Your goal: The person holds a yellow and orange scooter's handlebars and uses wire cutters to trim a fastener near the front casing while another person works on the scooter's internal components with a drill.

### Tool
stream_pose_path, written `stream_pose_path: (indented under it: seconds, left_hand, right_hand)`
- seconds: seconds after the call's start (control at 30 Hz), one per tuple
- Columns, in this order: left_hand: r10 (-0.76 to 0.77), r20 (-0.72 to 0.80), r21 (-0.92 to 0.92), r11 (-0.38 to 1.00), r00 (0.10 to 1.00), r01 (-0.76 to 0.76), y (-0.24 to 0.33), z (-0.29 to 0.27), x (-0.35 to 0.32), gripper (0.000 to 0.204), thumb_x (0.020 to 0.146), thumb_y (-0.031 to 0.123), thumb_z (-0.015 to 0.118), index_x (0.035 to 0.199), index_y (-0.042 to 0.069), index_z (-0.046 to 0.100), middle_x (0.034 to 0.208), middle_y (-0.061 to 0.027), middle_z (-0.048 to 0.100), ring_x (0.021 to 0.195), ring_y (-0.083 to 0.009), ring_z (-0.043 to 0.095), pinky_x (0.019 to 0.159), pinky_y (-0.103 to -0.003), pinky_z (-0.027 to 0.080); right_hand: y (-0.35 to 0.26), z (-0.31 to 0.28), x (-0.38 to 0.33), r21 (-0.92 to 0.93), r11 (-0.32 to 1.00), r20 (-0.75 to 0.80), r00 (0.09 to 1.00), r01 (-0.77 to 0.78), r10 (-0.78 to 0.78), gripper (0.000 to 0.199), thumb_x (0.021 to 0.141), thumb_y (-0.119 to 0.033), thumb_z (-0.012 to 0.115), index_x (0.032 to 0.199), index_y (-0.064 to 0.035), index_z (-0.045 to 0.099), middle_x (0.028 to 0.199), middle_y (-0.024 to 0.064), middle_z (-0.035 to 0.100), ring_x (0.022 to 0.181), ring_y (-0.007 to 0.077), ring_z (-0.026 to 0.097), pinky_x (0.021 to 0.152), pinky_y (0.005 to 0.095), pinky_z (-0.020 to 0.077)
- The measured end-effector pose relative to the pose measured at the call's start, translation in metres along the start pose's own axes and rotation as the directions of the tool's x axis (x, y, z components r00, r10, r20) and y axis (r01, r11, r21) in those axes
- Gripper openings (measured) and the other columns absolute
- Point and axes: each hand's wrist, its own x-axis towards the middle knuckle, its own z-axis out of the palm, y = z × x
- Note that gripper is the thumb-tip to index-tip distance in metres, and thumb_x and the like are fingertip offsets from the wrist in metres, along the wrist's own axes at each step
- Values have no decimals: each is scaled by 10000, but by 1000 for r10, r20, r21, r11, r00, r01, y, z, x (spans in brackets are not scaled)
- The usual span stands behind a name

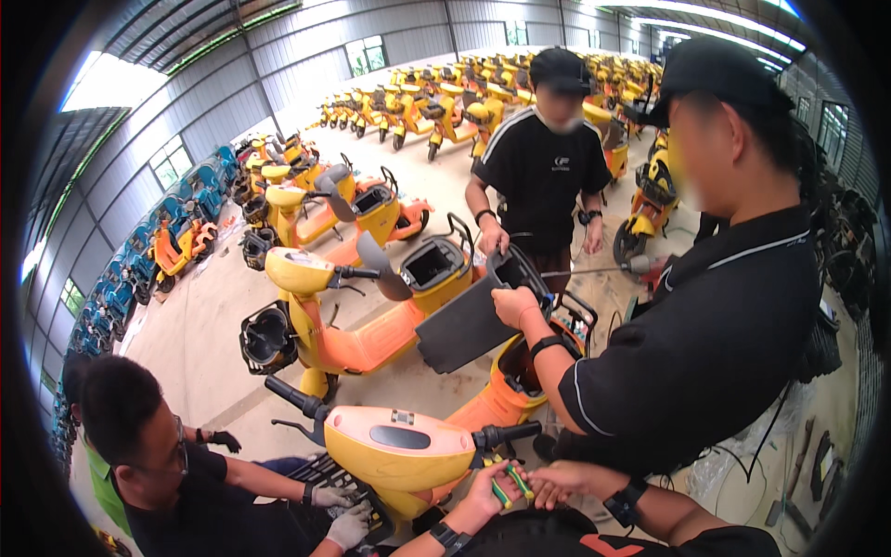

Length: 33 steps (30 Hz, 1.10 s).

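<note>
Remote log: my left hand [482,492] has its fingers clamped around a hand tool [522,482] with green-and-yellow handles. The tool sits in that grip, handles slightly apart; I cannot make out its head. My right hand [561,480] has its fingers curled just right of the handles; I cannot tell whether they are closed on anything. Just beyond the left fingers: black handlebar grip [512,433]. Up and left of them: yellow-and-pink scooter cover [394,455]. Farther left: a co-worker's gloved hands [349,526] at a black basket [345,473]. Well beyond my fingers, two other co-workers hold a dark grey box [469,322].
</note>
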Motion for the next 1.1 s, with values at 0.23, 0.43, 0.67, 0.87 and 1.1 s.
stream_pose_path:
  seconds: [0.23,0.43,0.67,0.87,1.1]
  left_hand:
    - [157,-29,-130,979,987,-159,-27,41,-29,236,931,192,516,1115,51,557,998,-93,590,905,-262,550,860,-423,450]
    - [183,-45,-177,966,982,-188,-36,47,-22,310,902,204,515,1153,23,530,1026,-104,574,872,-203,536,819,-346,451]
    - [243,-157,-95,961,957,-260,-50,73,-21,269,915,235,487,1087,35,540,914,-73,589,833,-193,563,779,-342,456]
    - [277,-164,-173,937,947,-304,-49,75,-26,281,914,197,497,1141,38,547,1076,-147,628,807,-186,558,729,-315,445]
    - [145,-237,-35,987,961,-158,-35,70,-39,291,892,179,503,1098,-19,553,903,-67,570,790,-164,538,715,-282,470]
  right_hand:
    - [15,-16,37,-115,961,-257,927,250,-272,349,970,-327,501,954,-3,630,722,71,664,539,136,616,429,229,398]
    - [27,-19,77,111,956,-164,954,271,-251,381,986,-396,423,973,-68,617,723,6,603,585,116,591,456,255,391]
    - [4,-17,90,639,762,339,926,-100,-163,458,964,-555,426,958,-117,559,660,-13,538,555,126,555,539,239,476]
    - [-14,-2,69,636,744,430,895,-204,-121,435,947,-521,492,921,-107,621,614,-16,561,488,118,520,490,218,448]
    - [-13,6,82,637,733,552,804,-237,-220,334,977,-396,493,931,-94,629,494,-42,458,456,116,496,493,224,462]
